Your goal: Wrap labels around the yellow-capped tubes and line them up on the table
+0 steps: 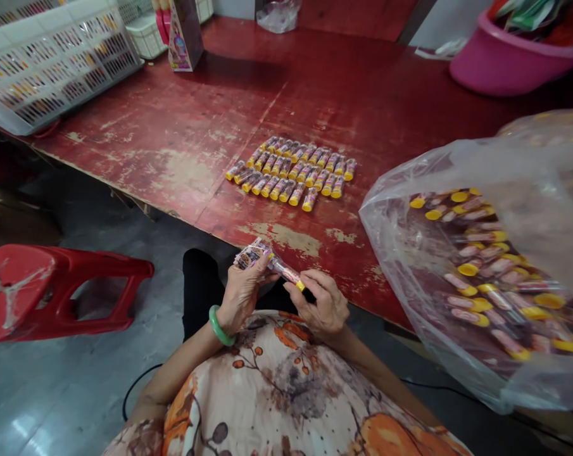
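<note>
My left hand (pixel 246 286), with a green bangle at the wrist, pinches a small stack of printed labels (pixel 252 253). A clear tube with a yellow cap (pixel 286 271) stretches between my hands, its far end by my left thumb. The fingers of my right hand (pixel 321 302) are closed on the capped end. Through the clear wall something pinkish shows, too small to name. Beyond my hands, several similar yellow-capped tubes (pixel 290 170) lie in slanting rows on the red table (pixel 182 171).
At the right, a clear plastic bag (pixel 404 240) holds many more tubes. A pink tub (pixel 518 57) stands behind it. White plastic baskets (pixel 53 69) and a printed box (pixel 184 38) are at the back left. Below left is a red stool (pixel 25 285).
</note>
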The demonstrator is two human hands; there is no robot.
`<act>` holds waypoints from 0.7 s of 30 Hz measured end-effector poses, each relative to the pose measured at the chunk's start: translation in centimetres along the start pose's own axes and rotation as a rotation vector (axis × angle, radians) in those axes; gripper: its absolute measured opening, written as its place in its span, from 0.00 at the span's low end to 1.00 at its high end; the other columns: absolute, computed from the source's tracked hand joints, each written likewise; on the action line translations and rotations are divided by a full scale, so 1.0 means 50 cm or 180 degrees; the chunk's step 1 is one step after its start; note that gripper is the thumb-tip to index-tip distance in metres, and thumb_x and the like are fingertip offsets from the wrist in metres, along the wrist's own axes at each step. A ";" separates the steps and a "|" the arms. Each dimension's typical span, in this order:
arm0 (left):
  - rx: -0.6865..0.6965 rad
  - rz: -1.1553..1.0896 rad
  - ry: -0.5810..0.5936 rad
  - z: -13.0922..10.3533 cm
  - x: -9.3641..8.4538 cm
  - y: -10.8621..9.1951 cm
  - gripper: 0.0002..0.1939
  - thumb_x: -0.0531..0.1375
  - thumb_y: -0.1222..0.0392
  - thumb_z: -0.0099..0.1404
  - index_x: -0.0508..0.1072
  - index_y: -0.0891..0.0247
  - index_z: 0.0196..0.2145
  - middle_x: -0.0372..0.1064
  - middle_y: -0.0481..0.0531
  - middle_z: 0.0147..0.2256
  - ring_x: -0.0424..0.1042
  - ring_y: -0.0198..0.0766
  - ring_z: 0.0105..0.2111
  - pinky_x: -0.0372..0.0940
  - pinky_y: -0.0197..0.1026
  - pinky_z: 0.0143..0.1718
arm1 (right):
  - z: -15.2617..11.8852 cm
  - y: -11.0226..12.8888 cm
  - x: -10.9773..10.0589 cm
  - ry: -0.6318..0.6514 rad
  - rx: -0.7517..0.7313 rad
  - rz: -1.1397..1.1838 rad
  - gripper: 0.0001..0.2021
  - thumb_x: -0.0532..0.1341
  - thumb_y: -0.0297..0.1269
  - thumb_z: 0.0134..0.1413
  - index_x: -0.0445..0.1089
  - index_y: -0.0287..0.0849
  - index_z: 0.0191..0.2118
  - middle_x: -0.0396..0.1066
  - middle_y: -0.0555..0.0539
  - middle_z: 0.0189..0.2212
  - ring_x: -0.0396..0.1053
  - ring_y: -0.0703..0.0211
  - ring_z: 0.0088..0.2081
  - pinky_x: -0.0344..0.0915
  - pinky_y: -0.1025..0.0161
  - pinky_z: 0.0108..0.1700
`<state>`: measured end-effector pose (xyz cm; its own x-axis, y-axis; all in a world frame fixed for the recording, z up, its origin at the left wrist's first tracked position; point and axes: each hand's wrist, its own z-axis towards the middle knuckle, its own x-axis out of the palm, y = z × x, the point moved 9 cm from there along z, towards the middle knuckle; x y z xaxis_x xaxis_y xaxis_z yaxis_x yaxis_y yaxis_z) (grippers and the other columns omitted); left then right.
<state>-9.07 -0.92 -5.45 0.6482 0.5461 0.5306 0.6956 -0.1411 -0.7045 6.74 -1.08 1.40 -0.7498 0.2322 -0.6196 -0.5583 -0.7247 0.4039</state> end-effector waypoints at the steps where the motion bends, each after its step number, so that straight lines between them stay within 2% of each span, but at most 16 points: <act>1: -0.0003 0.0008 -0.0005 0.002 -0.001 0.001 0.16 0.72 0.55 0.48 0.76 0.67 0.32 0.74 0.50 0.30 0.73 0.33 0.26 0.72 0.37 0.31 | 0.002 0.002 0.000 -0.0015 -0.0009 0.0012 0.14 0.65 0.36 0.55 0.68 0.55 0.47 0.74 0.46 0.38 0.75 0.53 0.40 0.73 0.59 0.37; 8: -0.0059 -0.0041 0.0035 0.000 0.006 0.006 0.17 0.73 0.56 0.46 0.76 0.68 0.31 0.75 0.52 0.30 0.74 0.35 0.26 0.71 0.37 0.31 | -0.009 0.014 0.012 -0.0174 -0.0298 -0.0027 0.19 0.67 0.34 0.54 0.66 0.52 0.51 0.73 0.46 0.42 0.74 0.56 0.42 0.71 0.63 0.39; 12: -0.0098 -0.0124 0.0172 -0.008 0.018 0.004 0.17 0.73 0.59 0.46 0.75 0.69 0.32 0.74 0.51 0.28 0.73 0.33 0.26 0.69 0.35 0.31 | 0.020 0.034 0.018 -0.0071 -0.0592 0.0217 0.20 0.66 0.29 0.54 0.66 0.49 0.52 0.72 0.45 0.42 0.72 0.54 0.46 0.71 0.62 0.41; 15: -0.0216 -0.0111 0.0279 -0.011 0.022 0.008 0.17 0.72 0.57 0.49 0.75 0.68 0.34 0.74 0.51 0.30 0.73 0.34 0.27 0.70 0.35 0.30 | 0.066 0.023 0.016 0.0258 -0.0358 0.1077 0.17 0.61 0.30 0.58 0.64 0.44 0.53 0.70 0.40 0.45 0.70 0.51 0.48 0.71 0.56 0.46; 17: -0.0260 -0.0105 0.0389 -0.013 0.026 0.011 0.18 0.71 0.56 0.50 0.75 0.67 0.36 0.75 0.52 0.32 0.74 0.35 0.28 0.71 0.36 0.30 | 0.089 0.010 0.011 0.0449 -0.0104 0.1447 0.17 0.58 0.30 0.59 0.64 0.43 0.54 0.69 0.39 0.47 0.71 0.53 0.45 0.71 0.55 0.46; 19: -0.0275 -0.0089 0.0558 -0.016 0.036 0.013 0.18 0.71 0.56 0.50 0.75 0.66 0.38 0.75 0.52 0.34 0.75 0.36 0.29 0.71 0.36 0.29 | 0.101 0.000 -0.002 0.0412 0.0036 0.1517 0.17 0.57 0.29 0.59 0.65 0.45 0.54 0.68 0.40 0.49 0.72 0.57 0.39 0.72 0.57 0.42; 21: -0.0297 -0.0041 0.0739 -0.021 0.047 0.016 0.18 0.71 0.57 0.50 0.75 0.66 0.38 0.75 0.51 0.33 0.74 0.36 0.28 0.71 0.36 0.28 | 0.106 -0.001 -0.016 0.0292 0.0068 0.1512 0.16 0.57 0.28 0.58 0.67 0.45 0.52 0.70 0.41 0.47 0.72 0.58 0.38 0.72 0.58 0.41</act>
<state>-6.65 -0.62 -4.27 0.6854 0.3456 0.6409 0.7229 -0.2170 -0.6560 5.48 2.19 5.41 -0.8896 -0.1802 -0.4197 -0.1696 -0.7229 0.6698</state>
